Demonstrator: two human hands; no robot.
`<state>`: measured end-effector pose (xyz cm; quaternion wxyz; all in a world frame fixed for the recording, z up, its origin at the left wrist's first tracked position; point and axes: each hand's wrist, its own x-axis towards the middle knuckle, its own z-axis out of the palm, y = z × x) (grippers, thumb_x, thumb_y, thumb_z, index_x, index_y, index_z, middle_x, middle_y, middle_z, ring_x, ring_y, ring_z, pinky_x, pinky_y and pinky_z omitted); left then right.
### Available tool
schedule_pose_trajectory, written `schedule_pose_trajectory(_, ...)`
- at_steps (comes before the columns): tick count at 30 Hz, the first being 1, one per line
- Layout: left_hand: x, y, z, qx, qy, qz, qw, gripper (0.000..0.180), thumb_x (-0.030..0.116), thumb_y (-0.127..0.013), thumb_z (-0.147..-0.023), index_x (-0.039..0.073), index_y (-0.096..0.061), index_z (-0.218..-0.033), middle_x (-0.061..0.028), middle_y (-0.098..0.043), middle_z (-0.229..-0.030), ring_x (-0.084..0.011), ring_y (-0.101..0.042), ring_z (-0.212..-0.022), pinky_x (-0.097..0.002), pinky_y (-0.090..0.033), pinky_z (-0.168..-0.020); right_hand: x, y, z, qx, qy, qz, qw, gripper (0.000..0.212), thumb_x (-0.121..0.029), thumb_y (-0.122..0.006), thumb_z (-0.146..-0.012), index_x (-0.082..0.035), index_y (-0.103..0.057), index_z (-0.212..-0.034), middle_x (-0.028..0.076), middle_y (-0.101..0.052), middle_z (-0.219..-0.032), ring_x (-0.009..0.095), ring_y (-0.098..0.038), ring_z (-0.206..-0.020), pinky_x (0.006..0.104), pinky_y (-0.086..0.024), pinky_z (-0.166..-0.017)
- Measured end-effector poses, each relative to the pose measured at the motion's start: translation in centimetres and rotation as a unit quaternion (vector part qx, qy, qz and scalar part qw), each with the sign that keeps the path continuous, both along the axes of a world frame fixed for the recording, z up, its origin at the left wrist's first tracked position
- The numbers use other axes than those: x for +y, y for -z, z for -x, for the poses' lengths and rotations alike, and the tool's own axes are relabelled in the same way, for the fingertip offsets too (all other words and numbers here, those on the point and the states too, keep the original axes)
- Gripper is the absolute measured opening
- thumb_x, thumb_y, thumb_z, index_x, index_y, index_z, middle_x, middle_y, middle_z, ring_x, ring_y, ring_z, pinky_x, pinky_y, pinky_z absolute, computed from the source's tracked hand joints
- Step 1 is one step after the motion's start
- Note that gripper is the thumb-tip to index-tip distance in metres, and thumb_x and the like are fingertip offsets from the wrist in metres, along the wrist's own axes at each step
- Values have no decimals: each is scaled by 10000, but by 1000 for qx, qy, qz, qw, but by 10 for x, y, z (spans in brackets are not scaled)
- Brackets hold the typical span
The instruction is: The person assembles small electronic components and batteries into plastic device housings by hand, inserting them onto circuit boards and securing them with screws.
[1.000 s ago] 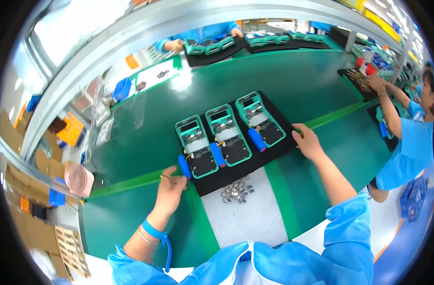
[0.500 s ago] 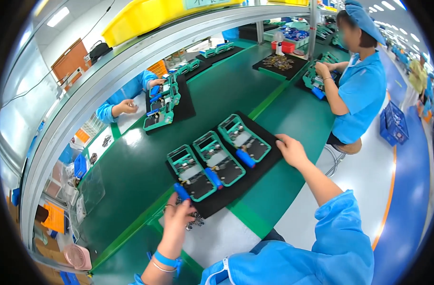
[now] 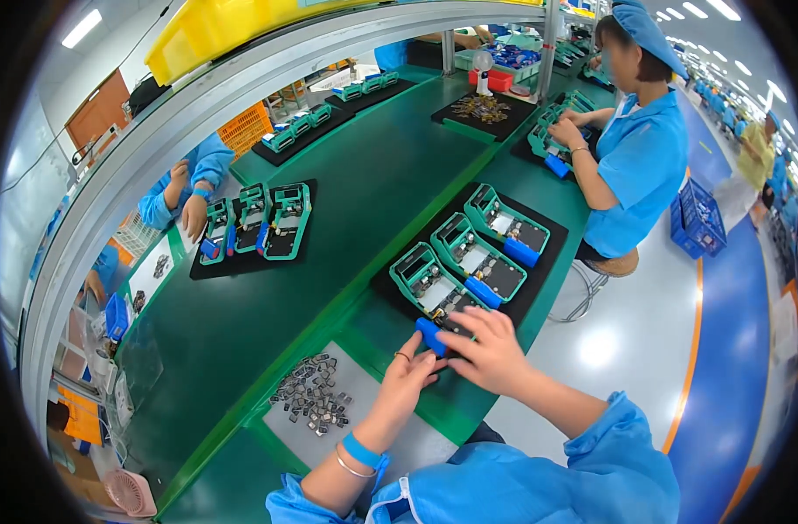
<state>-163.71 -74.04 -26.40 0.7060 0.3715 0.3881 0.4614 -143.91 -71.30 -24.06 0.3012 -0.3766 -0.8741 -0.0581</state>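
Three green-framed device housings, the near one [image 3: 434,279], the middle one [image 3: 477,253] and the far one [image 3: 508,220], lie side by side on a black mat [image 3: 399,301]. Each has exposed electronics and a blue battery cylinder at its near end. My left hand [image 3: 406,377] has its fingertips closed against the near housing's blue battery [image 3: 431,336]. Over that housing's near end, my right hand [image 3: 490,354] reaches in with fingers spread, some touching the battery. The battery sits partly beyond the frame's edge.
Small metal parts [image 3: 311,393] are heaped on a white sheet [image 3: 416,437] near my left forearm. Across the bench a person's hands [image 3: 193,210] work beside another mat of housings [image 3: 285,223]. A co-worker [image 3: 630,148] sits at the far right. A metal rail [image 3: 241,74] crosses overhead.
The mat of housings now lies farther right, along the bench's right edge. Both my hands have left its edges and come together at the near battery. My view has shifted too.
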Motion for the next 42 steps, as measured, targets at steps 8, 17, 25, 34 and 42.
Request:
schedule_pose_trajectory(8,-41,7,20,49,-60,-92,993,552,155,-568,-1004,50,-336,-1494,-163,-516,-1381,-245,-593,-1187,-342,-479,-961,13,5,21,-89,60,31,994,627,-251,-793,-755,-250,-577,-1343,74,-472,-1451,307,-418,-1352,627,-333,-1052)
schedule_pose_trajectory(17,-90,51,54,9,-79,-145,986,522,74,-532,-1013,50,-336,-1496,-131,-504,-1362,-197,-574,-1156,-351,-449,-1002,39,28,7,-50,59,-19,997,614,-156,-796,-663,-122,-639,-1256,128,-559,-1276,354,-477,-1259,519,-354,-1026)
schedule_pose_trajectory(25,-127,78,134,173,-195,-184,948,402,85,-531,-1018,61,-474,-1416,-93,-626,-1199,-176,-629,-1092,-337,-496,-946,69,45,-17,-92,153,-46,983,620,-137,-719,-772,-125,-557,-1371,162,-467,-1423,396,-388,-1344,512,-257,-1141)
schedule_pose_trajectory(34,-116,92,133,245,-256,-235,905,275,82,-588,-987,-4,-614,-1247,-98,-677,-1076,-159,-678,-958,-297,-535,-841,139,31,171,322,-81,494,804,486,-139,-590,-975,-21,-473,-1431,149,-552,-1354,262,-612,-1162,365,-526,-919)
schedule_pose_trajectory(42,-115,83,126,291,-256,-249,888,245,122,-620,-963,30,-658,-1186,-104,-695,-1014,-223,-682,-939,-322,-543,-827,228,44,278,465,-41,573,674,325,-108,-572,-965,34,-527,-1253,136,-602,-1048,213,-657,-884,354,-578,-730)
